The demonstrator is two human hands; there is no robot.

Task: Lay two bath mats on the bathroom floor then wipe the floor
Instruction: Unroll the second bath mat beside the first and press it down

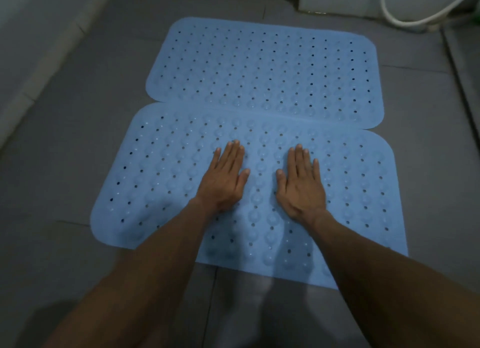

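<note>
Evidently both mats are down: the far mat (pixel 265 67) lies flat on the grey tiled floor (pixel 65 153), and the near mat (pixel 161 181) overlaps its edge. The left hand (pixel 223 181) and right hand (pixel 301 184) press flat on the near one, fingers straight and close together, probably seating its suckers.

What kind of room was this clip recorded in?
Most likely a bathroom: grey floor tiles, two perforated blue bath mats laid edge to edge, and a white hose at the far wall.
</note>
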